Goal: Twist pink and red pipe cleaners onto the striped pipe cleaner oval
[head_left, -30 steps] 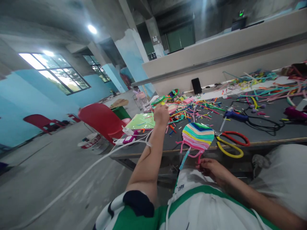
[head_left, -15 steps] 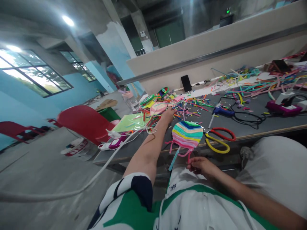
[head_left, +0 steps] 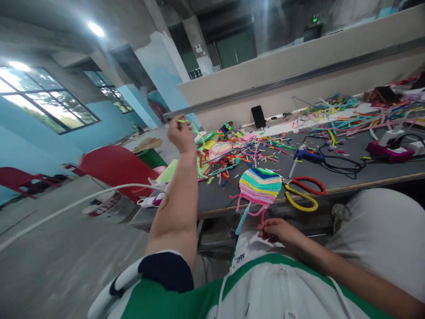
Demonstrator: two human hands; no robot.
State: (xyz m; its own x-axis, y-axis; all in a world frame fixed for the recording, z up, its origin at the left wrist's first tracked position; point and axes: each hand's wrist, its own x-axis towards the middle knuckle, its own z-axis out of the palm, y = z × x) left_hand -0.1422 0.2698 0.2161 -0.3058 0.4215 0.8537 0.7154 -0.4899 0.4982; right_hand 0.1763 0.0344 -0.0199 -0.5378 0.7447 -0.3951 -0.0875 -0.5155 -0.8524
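My left hand [head_left: 181,134] is raised over the table's left part, its fingers closed on a yellow-green strip [head_left: 196,128] that hangs down toward the pile. Low in front of me, my right hand [head_left: 274,229] pinches the lower end of a pink strip [head_left: 262,216]. That strip trails from a round striped piece [head_left: 260,185] in blue, teal, yellow and pink, which lies at the table's front edge. A teal twisted strip [head_left: 243,219] also hangs from the piece. Scissors [head_left: 303,193] with red and yellow handles lie just right of it.
Colourful strips and scraps [head_left: 229,157] cover the table's middle left. A blue glue gun [head_left: 308,154] with a black cord, a purple power strip [head_left: 385,151] and a black phone [head_left: 258,116] are on the table. A white cable [head_left: 83,195] crosses at left, before a red chair [head_left: 111,166].
My left hand has risen from the pile and moved left, now with the yellow-green strip in its fingers. The white cable has shifted. My right hand has stayed nearly still.
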